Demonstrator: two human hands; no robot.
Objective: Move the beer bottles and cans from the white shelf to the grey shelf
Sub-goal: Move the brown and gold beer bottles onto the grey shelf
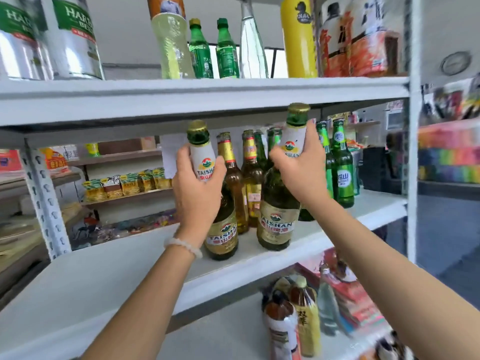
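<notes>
White shelf [109,276]: both hands [198,189] grip bottles [279,216].

A tall yellow bottle [298,37] stands on the top tier beside two small green soda bottles [214,50] and a clear glass bottle [252,45]. Yellow snack packets [124,184] line a wooden rack behind; a round wall clock [455,63] hangs at right.

White wall [124,35] at 12 o'clock; bright window [279,63] behind; wooden shelving [122,198] at 9 o'clock; dark floor [446,229] at 3 o'clock.
</notes>
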